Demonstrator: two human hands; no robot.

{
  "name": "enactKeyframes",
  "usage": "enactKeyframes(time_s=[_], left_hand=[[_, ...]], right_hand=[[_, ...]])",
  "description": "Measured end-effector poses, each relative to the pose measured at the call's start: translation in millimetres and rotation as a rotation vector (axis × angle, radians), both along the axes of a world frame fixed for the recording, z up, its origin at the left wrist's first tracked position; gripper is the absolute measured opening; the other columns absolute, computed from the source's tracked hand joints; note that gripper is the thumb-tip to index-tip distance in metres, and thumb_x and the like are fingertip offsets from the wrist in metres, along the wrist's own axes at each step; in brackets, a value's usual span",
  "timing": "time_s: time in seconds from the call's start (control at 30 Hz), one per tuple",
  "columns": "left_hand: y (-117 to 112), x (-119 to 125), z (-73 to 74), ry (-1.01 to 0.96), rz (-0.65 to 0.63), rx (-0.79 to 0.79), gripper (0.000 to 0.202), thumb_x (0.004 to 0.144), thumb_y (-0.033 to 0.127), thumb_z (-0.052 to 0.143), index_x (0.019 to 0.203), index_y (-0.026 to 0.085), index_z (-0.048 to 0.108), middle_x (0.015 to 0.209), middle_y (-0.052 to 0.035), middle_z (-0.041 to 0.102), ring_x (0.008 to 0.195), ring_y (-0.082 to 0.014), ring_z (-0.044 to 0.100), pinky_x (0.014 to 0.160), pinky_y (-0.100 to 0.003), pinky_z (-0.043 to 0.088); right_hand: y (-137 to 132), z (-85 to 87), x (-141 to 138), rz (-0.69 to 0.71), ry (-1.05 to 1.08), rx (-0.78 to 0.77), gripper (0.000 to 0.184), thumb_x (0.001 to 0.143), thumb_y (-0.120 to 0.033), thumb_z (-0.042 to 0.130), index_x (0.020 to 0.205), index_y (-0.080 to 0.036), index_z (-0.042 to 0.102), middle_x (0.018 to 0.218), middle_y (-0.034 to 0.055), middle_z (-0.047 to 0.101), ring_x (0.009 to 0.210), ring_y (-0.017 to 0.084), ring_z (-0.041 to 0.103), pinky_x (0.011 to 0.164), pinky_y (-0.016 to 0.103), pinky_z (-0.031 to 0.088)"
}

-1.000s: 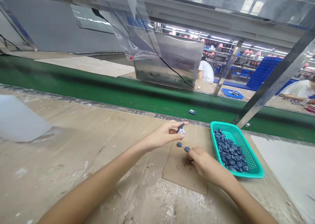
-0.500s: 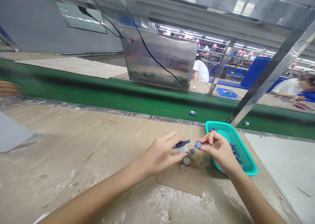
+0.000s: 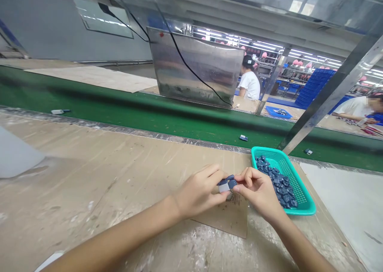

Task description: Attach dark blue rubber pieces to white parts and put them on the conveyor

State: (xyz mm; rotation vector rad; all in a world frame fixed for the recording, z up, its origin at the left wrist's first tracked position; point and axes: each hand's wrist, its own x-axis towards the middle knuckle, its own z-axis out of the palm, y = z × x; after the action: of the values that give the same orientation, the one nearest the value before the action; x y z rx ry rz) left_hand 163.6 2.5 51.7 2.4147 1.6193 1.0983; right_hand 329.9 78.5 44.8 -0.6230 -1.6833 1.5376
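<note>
My left hand [image 3: 199, 192] is closed around a small white and dark-blue plastic piece [image 3: 224, 188], pinched between thumb and fingers. From the other side, my right hand [image 3: 259, 191] pinches a small dark-blue plastic part [image 3: 232, 184] against it, so the two pieces touch. Just below them, a small round metal dish [image 3: 229, 196] shows partly behind my left fingertips, on a cardboard sheet [image 3: 227, 220]. To the right of my right hand stands a turquoise basket [image 3: 308, 208] holding many dark-blue plastic parts [image 3: 279, 182].
Past the worktable [image 3: 104, 168] runs a green conveyor belt [image 3: 167, 122] with several small pieces on it, including one white and blue piece [image 3: 243, 137]. A slanted metal post [image 3: 323, 92] rises behind the basket. A white object [image 3: 18, 156] stands at left. Two people sit across the belt.
My right hand has moved left and brought its blue part against the piece in my left hand. The blurred hand at the far left is gone, and a piece shows on the belt there.
</note>
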Motion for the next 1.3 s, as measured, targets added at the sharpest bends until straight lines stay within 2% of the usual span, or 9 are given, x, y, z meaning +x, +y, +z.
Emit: enactKeyframes(time_s=[0.17, 0.37, 0.5, 0.7, 0.8, 0.9, 1.0, 1.13, 1.3], left_hand=[[3, 0, 0.0, 0.024, -0.015, 0.14, 0.017, 0.076, 0.017, 0.053, 0.092, 0.013, 0.059, 0.075, -0.0031, 0.056, 0.069, -0.0123, 0.054, 0.062, -0.022, 0.045], [-1, 4, -0.4, 0.021, -0.129, 0.385, 0.028, 0.073, 0.01, 0.053, 0.101, 0.018, 0.054, 0.075, -0.0005, 0.059, 0.067, -0.0102, 0.055, 0.062, -0.021, 0.046], [-2, 7, -6.2, -0.015, -0.169, 0.459, 0.03, 0.073, 0.011, 0.057, 0.102, 0.017, 0.053, 0.077, -0.0014, 0.061, 0.069, -0.0105, 0.056, 0.064, -0.021, 0.046], [101, -35, -7.7, 0.249, 0.109, -0.192, 0.024, 0.078, 0.021, 0.056, 0.102, 0.019, 0.06, 0.094, -0.0033, 0.061, 0.088, -0.0139, 0.058, 0.078, -0.021, 0.045], [165, -72, -15.0, 0.268, 0.333, -0.255, 0.023, 0.076, 0.014, 0.053, 0.097, 0.009, 0.062, 0.095, -0.0123, 0.06, 0.09, -0.0222, 0.059, 0.08, -0.03, 0.045], [188, -97, -29.3, 0.26, 0.431, -0.252, 0.027, 0.073, 0.013, 0.055, 0.1, 0.008, 0.061, 0.098, -0.014, 0.06, 0.091, -0.024, 0.058, 0.08, -0.031, 0.046], [161, -113, -39.3, 0.264, 0.476, -0.189, 0.042, 0.075, 0.019, 0.056, 0.117, 0.015, 0.051, 0.115, -0.0106, 0.053, 0.103, -0.0223, 0.052, 0.087, -0.031, 0.042], [62, -160, -30.9, 0.281, 0.66, 0.011, 0.043, 0.082, 0.022, 0.046, 0.125, 0.019, 0.039, 0.13, -0.0101, 0.037, 0.123, -0.0226, 0.032, 0.103, -0.038, 0.024], [-96, -248, -9.9, 0.129, 1.424, 0.669, 0.086, 0.068, 0.037, 0.064, 0.131, 0.009, 0.012, 0.136, -0.0226, 0.014, 0.128, -0.0355, 0.014, 0.102, -0.056, 0.012]], right_hand=[[1, 0.3, 0, 0.073, 0.036, -0.054, 0.035, 0.066, -0.027, 0.076, 0.057, -0.02, 0.042, 0.071, 0.001, 0.057, 0.076, 0.018, 0.056, 0.066, 0.026, 0.043], [-2, 4.2, 3, 0.52, 0.122, -0.454, 0.044, 0.066, -0.034, 0.078, 0.096, -0.022, 0.047, 0.08, 0.0003, 0.061, 0.075, 0.015, 0.058, 0.068, 0.023, 0.041], [-8, 5.4, 1, 0.505, 0.188, -0.405, 0.042, 0.066, -0.034, 0.079, 0.085, -0.023, 0.043, 0.078, -0.0014, 0.061, 0.075, 0.016, 0.06, 0.066, 0.023, 0.041], [27, -13.7, 1, 0.078, -0.057, -0.083, 0.056, 0.083, -0.047, 0.057, 0.125, -0.031, 0.023, 0.104, 0.0058, 0.054, 0.088, 0.019, 0.059, 0.084, 0.04, 0.043], [40, -22.5, 7, -0.001, -0.141, -0.049, 0.059, 0.082, -0.051, 0.054, 0.126, -0.028, 0.022, 0.112, 0.0101, 0.048, 0.089, 0.022, 0.059, 0.084, 0.044, 0.045], [44, -21.4, 15, -0.004, -0.206, 0.01, 0.054, 0.079, -0.052, 0.055, 0.119, -0.025, 0.031, 0.108, 0.0108, 0.049, 0.087, 0.023, 0.059, 0.082, 0.044, 0.046], [47, -16.7, 21, -0.018, -0.231, 0.044, 0.051, 0.079, -0.053, 0.055, 0.116, -0.025, 0.034, 0.107, 0.0107, 0.051, 0.087, 0.024, 0.059, 0.078, 0.042, 0.048], [58, -14.9, 31, -0.052, -0.25, 0.082, 0.048, 0.077, -0.053, 0.058, 0.111, -0.023, 0.041, 0.104, 0.0118, 0.056, 0.085, 0.025, 0.06, 0.075, 0.039, 0.05], [73, -17.8, 37, -0.081, -0.259, 0.108, 0.041, 0.072, -0.054, 0.063, 0.092, -0.02, 0.054, 0.091, 0.0112, 0.064, 0.081, 0.026, 0.063, 0.068, 0.032, 0.055]])
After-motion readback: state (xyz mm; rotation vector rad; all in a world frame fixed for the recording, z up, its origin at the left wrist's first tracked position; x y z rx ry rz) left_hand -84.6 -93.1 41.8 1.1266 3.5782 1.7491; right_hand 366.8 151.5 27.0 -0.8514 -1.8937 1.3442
